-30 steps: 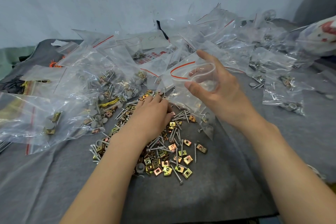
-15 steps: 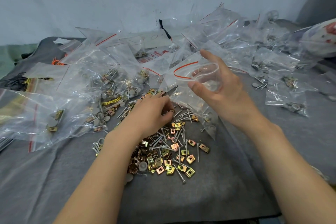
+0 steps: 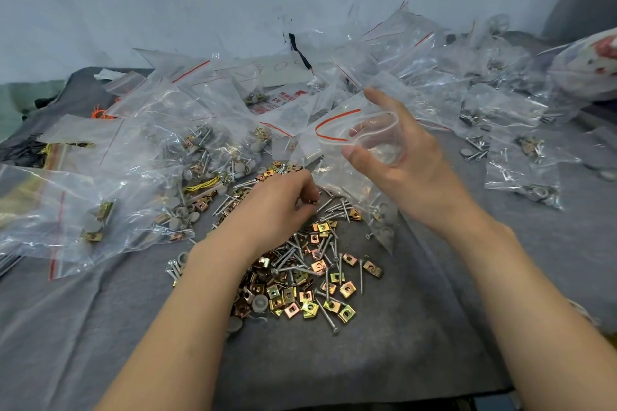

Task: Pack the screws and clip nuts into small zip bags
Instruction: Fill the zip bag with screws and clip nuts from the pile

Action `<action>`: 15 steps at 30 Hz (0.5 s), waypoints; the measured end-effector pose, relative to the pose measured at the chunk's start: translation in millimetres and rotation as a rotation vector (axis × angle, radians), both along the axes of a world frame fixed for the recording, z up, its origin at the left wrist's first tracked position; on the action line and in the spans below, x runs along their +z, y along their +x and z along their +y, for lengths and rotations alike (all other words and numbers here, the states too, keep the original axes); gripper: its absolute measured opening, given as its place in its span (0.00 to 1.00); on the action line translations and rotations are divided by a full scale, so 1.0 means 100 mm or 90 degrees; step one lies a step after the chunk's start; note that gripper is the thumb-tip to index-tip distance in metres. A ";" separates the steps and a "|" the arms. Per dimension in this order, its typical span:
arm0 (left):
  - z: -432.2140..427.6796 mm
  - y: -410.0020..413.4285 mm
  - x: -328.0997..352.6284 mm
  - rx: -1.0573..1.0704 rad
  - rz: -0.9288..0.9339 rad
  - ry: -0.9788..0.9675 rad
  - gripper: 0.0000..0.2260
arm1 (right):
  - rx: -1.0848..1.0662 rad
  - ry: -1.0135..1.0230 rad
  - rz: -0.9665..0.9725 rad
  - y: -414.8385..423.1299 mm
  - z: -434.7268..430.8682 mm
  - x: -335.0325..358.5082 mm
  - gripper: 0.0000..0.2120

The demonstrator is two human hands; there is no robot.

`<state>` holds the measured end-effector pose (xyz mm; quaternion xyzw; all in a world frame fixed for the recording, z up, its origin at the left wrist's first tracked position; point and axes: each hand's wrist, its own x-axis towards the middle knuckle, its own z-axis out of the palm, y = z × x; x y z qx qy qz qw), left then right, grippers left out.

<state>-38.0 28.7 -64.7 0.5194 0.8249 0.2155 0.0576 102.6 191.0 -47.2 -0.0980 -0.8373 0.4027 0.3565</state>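
With many filled bags [image 3: 200, 157] lying around, our right hand [image 3: 405, 160] holds an empty zip bag [image 3: 337, 132] open above the large loose pile of screws and clip nuts [image 3: 317, 277], where our left hand [image 3: 278, 210] curls its fingers, gripping what we cannot tell, so much remains unpacked.

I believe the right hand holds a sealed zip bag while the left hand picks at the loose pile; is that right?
Not quite: the head view shows the zip bag in the right hand held open; the left hand does pick at the pile.
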 end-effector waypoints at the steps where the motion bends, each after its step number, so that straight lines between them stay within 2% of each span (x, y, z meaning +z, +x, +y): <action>1: 0.00 0.00 0.01 0.000 0.004 -0.006 0.07 | 0.001 0.000 -0.001 0.00 0.00 0.00 0.35; 6: -0.02 0.06 0.05 0.003 0.008 -0.082 0.09 | 0.007 0.000 0.000 0.02 0.00 0.01 0.35; 9: -0.07 0.13 0.10 -0.001 0.039 -0.086 0.11 | 0.012 -0.001 0.003 0.01 0.01 0.00 0.35; 15: -0.28 0.31 0.16 -0.059 0.063 -0.092 0.07 | -0.002 0.009 -0.005 0.01 0.02 -0.01 0.34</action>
